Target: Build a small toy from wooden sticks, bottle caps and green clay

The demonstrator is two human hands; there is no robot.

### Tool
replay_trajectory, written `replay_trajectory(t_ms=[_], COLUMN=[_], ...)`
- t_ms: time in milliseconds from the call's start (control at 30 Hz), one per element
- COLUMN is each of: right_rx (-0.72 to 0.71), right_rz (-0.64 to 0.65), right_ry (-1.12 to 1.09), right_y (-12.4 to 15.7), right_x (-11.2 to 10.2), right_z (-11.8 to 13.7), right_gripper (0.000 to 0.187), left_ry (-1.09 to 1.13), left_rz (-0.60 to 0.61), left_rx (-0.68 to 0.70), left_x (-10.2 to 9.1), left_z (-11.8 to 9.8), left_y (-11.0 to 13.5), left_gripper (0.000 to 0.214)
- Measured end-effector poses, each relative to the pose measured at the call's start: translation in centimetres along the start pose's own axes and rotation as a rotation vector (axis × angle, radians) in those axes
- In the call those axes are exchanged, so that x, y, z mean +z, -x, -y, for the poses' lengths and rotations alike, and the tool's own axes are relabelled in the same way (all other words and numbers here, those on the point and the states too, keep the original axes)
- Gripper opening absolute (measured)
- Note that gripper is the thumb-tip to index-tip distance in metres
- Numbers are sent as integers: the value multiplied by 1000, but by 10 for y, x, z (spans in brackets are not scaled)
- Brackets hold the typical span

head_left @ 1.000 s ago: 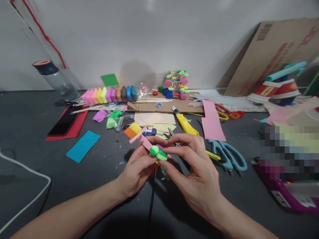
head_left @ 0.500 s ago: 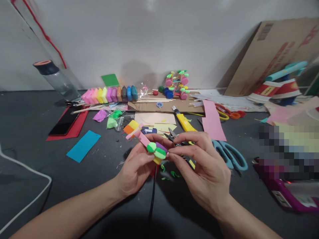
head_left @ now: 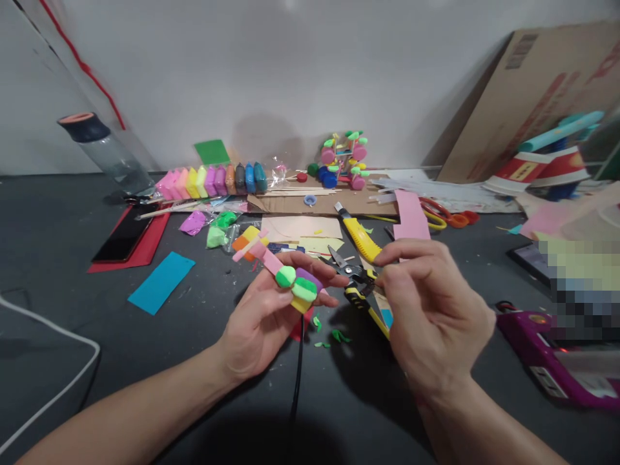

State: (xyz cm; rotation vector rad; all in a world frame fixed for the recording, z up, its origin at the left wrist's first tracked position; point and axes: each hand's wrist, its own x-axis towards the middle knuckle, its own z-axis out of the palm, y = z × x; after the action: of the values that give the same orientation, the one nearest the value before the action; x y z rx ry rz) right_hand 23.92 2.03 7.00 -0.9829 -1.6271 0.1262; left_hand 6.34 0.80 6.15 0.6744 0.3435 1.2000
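Note:
My left hand (head_left: 261,323) holds a small craft model (head_left: 303,289) between thumb and fingers. The model has green clay lumps, a purple piece, a yellow piece and a pink paper strip (head_left: 272,263) pointing up and left. My right hand (head_left: 436,316) is apart from the model, thumb and forefinger pinched; what is between them, if anything, is hidden. Beneath and beside it lie yellow-and-black-handled cutters (head_left: 356,294) with their blades spread. Green clay scraps (head_left: 340,336) lie on the table between my hands.
Behind my hands lie a yellow utility knife (head_left: 358,236) and a cardboard strip (head_left: 281,205). Clay packets (head_left: 220,181) and a finished-looking clay model (head_left: 343,158) line the back. A phone (head_left: 124,232) and blue paper (head_left: 162,283) are left; a purple device (head_left: 542,361) is right.
My right hand has drawn away from the model toward the right, uncovering more of the cutters. My left hand keeps the model and has shifted slightly left, its fingers more extended.

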Motion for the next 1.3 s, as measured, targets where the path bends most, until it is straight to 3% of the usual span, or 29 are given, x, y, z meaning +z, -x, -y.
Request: replay_trajectory(t_ms=[300, 500, 767, 1067, 1200, 1300], right_rx=[31, -211, -192, -410, -491, -395], right_rz=[-141, 241, 244, 275, 384, 630], right_ry=[-83, 75, 79, 34, -89, -231], right_y=[-6, 8, 13, 19, 23, 22], right_x=[2, 3, 11, 0, -1, 1], right_z=[-13, 9, 16, 16, 20, 26], right_gripper=[16, 15, 10, 14, 13, 17], left_ry=[3, 13, 31, 59, 84, 79], left_rz=[-59, -63, -56, -156, -203, -216], left_rx=[19, 11, -25, -42, -44, -18], left_x=[0, 3, 3, 7, 4, 2], left_z=[-2, 0, 2, -2, -3, -4], left_y=[-1, 2, 4, 0, -3, -4], left_gripper=[25, 26, 24, 21, 21, 21])
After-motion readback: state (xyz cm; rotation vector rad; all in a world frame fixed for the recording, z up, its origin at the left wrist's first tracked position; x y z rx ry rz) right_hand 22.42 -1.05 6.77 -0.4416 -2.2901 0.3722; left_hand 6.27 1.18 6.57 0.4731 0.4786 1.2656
